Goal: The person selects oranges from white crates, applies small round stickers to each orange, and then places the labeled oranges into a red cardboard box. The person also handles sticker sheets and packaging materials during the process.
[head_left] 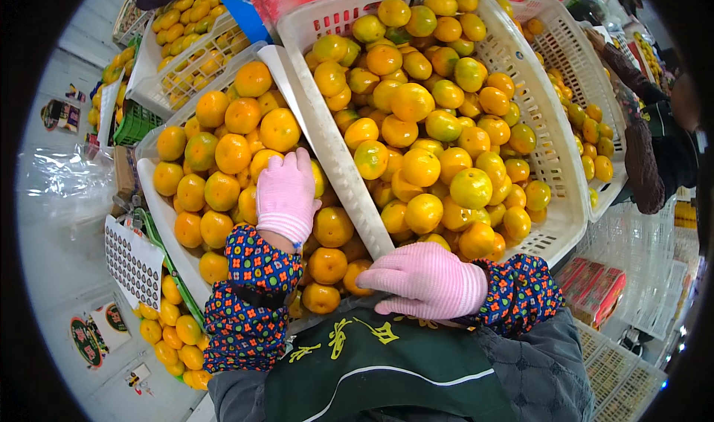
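Observation:
Orange mandarins [222,191], some with green patches, fill the white crate on the left. My left hand [285,194], in a pink knitted glove, lies over them with its fingers stretched forward and its thumb apart. It touches the fruit; whether one sits under the palm is hidden. My right hand [428,281], gloved alike, hovers by the near corner of the middle white crate [554,240]. Its fingers point left, with a gap above the thumb, and nothing shows between them. Several mandarins [321,299] lie just left of it. Yellower, greener mandarins [420,168] heap the middle crate.
Another white crate [595,65] of mandarins stands at the right, near another person's sleeve [643,154]. Farther left are a white crate [152,87] and a green basket [137,123]. A sticker sheet [134,262] hangs beside the left crate. Red packages [591,290] lie at the right.

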Available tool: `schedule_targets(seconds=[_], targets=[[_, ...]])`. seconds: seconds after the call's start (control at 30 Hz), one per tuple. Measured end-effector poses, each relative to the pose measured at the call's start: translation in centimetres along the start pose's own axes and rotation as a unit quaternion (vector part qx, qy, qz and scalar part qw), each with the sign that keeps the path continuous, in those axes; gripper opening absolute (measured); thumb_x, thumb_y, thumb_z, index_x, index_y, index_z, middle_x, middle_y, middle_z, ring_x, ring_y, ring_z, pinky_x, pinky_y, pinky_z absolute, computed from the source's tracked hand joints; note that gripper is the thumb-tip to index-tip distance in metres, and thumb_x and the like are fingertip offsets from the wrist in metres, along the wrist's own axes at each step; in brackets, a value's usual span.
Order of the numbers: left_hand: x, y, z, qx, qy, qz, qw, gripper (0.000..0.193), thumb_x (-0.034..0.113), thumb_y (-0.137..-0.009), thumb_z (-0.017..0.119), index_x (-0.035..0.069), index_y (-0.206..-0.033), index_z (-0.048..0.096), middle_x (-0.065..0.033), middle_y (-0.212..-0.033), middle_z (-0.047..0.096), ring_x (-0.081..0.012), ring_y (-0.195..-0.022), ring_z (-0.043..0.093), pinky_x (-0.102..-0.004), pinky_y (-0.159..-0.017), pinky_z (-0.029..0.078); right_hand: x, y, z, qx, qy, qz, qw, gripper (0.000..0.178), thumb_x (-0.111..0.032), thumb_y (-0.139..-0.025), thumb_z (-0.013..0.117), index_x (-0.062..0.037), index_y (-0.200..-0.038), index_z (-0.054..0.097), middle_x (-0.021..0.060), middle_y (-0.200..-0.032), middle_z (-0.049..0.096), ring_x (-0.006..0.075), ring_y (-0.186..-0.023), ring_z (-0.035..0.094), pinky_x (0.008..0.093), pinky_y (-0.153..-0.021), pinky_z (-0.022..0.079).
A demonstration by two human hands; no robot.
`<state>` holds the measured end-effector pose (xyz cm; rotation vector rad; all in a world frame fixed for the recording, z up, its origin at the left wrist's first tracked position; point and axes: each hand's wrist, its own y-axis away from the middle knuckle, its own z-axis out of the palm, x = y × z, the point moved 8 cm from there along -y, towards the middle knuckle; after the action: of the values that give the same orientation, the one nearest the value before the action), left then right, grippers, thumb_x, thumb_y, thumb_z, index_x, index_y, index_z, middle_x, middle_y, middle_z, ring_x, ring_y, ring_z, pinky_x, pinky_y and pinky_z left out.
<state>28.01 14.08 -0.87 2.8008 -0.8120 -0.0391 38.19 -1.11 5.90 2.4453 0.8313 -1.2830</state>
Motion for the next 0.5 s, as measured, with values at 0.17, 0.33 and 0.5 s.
schedule_targets(seconds=[0.17, 0.33, 0.5], targets=[[-1.5, -0.1, 0.3, 0.06, 0.039, 0.003, 0.997, 0.07, 0.03, -0.057, 0.091, 0.008, -0.115, 0.06, -0.0139, -0.11, 0.061, -0.0343, -0.105, 0.057, -0.0432, -0.094, 0.048, 0.1, 0.3, 0.2, -0.01, 0.008, 0.011, 1.0, 0.033, -0.028, -0.085, 0.07, -0.0092, -0.11, 0.06, 0.0116, -0.09, 0.062, 0.0344, -0.087, 0.065, 0.0439, -0.073, 0.053], [-2.9, 2.3, -2.0, 0.192, 0.194, 0.001, 0.962, 0.073, 0.025, -0.054, 0.092, 0.007, -0.116, 0.058, -0.013, -0.112, 0.058, -0.0342, -0.107, 0.055, -0.0416, -0.095, 0.047, 0.5, 0.3, -0.1, 0.013, -0.023, 0.02, 0.999, 0.036, -0.026, -0.085, 0.072, -0.0078, -0.115, 0.063, 0.0128, -0.094, 0.065, 0.0359, -0.09, 0.066, 0.0426, -0.077, 0.054], [-0.2, 8.6, -7.8, 0.269, 0.328, 0.122, 0.897, 0.075, 0.015, -0.056, 0.09, 0.003, -0.122, 0.056, -0.0156, -0.118, 0.054, -0.0354, -0.113, 0.055, -0.0407, -0.1, 0.045, 3.2, 0.6, -0.6, 0.14, -0.318, 0.169, 0.922, 0.07, -0.019, -0.09, 0.077, 0.0018, -0.145, 0.041, 0.0103, -0.127, 0.057, 0.016, -0.107, 0.058, 0.0308, -0.093, 0.051]])
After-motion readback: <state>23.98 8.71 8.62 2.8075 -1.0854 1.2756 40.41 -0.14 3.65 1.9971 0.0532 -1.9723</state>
